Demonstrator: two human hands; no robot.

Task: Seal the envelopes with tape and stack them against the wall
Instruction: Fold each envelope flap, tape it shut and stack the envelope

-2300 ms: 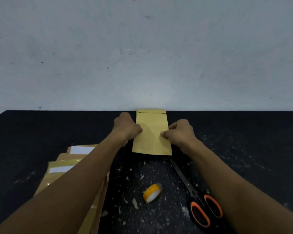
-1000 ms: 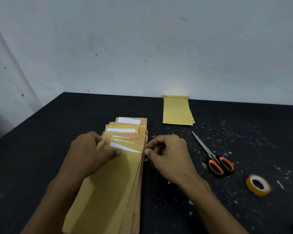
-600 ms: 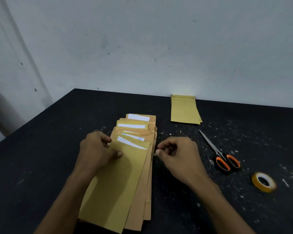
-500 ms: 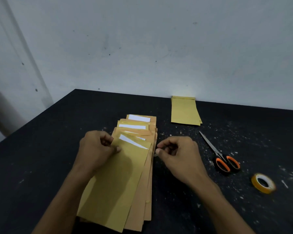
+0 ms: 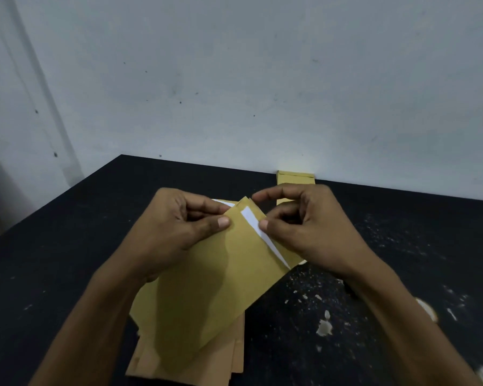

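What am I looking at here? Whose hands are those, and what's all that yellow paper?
The picture comes from a camera worn on a person's head, so you see their own two arms reaching out. The left hand holds up a brown envelope. The right hand is at the envelope's white strip near the flap; its thumb touches there. Under it lies a pile of more envelopes on a black table. One stack of envelopes lies against the wall. The pale bits are scraps on the table.
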